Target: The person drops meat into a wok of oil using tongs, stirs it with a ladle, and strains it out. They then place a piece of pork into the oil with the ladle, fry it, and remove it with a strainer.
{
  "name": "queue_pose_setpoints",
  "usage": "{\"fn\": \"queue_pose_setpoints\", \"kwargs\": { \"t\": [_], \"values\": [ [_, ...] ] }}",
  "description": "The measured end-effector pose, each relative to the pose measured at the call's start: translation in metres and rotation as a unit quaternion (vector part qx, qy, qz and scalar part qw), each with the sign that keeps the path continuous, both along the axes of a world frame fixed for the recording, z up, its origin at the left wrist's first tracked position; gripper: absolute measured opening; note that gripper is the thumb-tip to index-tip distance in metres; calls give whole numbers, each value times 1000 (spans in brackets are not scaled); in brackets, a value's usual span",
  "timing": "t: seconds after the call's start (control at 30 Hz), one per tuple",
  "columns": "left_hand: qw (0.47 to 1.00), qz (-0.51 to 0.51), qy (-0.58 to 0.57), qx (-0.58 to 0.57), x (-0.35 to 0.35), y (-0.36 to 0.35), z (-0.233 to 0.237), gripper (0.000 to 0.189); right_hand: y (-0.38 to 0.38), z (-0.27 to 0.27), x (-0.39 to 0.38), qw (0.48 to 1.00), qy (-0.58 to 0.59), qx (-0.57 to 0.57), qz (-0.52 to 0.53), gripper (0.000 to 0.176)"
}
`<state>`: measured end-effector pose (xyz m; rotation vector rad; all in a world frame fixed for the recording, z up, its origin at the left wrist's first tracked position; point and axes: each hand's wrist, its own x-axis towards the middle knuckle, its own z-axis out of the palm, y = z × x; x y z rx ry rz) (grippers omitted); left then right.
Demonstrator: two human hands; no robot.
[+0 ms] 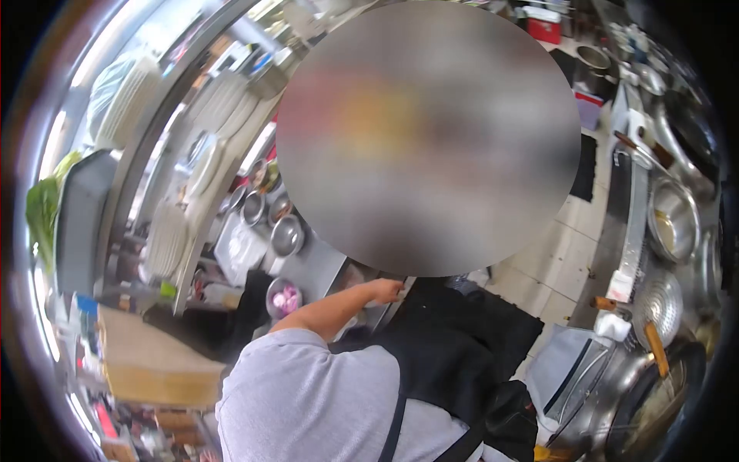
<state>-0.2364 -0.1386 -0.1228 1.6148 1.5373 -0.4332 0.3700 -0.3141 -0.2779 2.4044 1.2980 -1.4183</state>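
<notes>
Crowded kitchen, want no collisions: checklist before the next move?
1. Wearer's own hands in view: not ok, neither shows.
2. Co-worker's hand on the counter edge: ok, resting there.
3. Way ahead free: not ok, co-worker in grey shirt stands directly in front.
4. Bowl of pink pieces upright on counter: ok.
5. Wok heat and contents: cannot tell.

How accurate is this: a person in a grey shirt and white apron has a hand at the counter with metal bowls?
Wrong on the apron: the head view shows it black, not white. The grey shirt, hand, counter and metal bowls hold.
</notes>
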Motion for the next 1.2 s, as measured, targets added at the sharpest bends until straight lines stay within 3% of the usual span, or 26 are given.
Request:
{"fn": "queue_pose_setpoints", "kwargs": {
  "t": [0.1, 0.13, 0.2, 0.23, 0.3, 0.33, 0.4, 0.47, 0.57, 0.73, 0.8, 0.83, 0.87, 0.93, 1.0, 1.13, 1.2],
  "values": [
    [996, 8, 62, -60, -75, -103, -54, 51, 6, -8, -8, 997, 71, -19, 30, 62],
    [996, 18, 66, -65, -80, -128, -43, 51, 8, -9, -6, 995, 88, -26, 39, 61],
    [967, 182, 128, -122, -68, -182, -16, 47, 13, -8, 3, 990, 115, -44, 64, 61],
    [964, 195, 128, -129, -48, -193, 6, 47, 14, -8, 5, 987, 129, -54, 76, 61],
    [915, 337, 107, -193, -16, -195, 45, 47, 17, -2, 3, 980, 157, -72, 95, 61],
    [911, 346, 105, -196, -25, -213, 21, 47, 22, 3, 3, 977, 168, -80, 105, 61],
    [973, 227, 0, -29, -50, -246, -37, 46, 37, 16, -1, 970, 188, -92, 123, 61],
    [983, 182, -20, 18, -29, -225, -24, 45, 54, 31, -9, 964, 204, -101, 138, 60],
    [971, 234, -50, -10, -5, -188, 21, 44, 81, 61, -21, 955, 216, -118, 164, 60],
    [918, 355, -110, 135, -60, -205, 20, 37, 145, 127, -68, 945, 224, -121, 205, 60],
    [866, 459, -55, 193, -89, -219, 40, 28, 174, 157, -98, 942, 225, -116, 219, 59],
    [829, 482, -27, 283, -113, -233, 32, 22, 185, 172, -114, 941, 224, -116, 225, 59],
    [783, 502, 2, 368, -139, -247, 24, 16, 195, 188, -129, 940, 224, -116, 230, 59],
    [669, 601, 1, 437, -181, -267, 42, 16, 215, 216, -161, 938, 222, -118, 239, 59],
    [589, 633, 4, 502, -221, -291, 46, 16, 234, 242, -195, 934, 221, -123, 252, 59],
    [466, 711, -12, 526, -264, -317, 61, 15, 252, 277, -263, 925, 223, -156, 266, 59],
    [446, 718, -24, 534, -273, -325, 60, 15, 252, 289, -289, 921, 225, -179, 262, 59]
  ]
}}
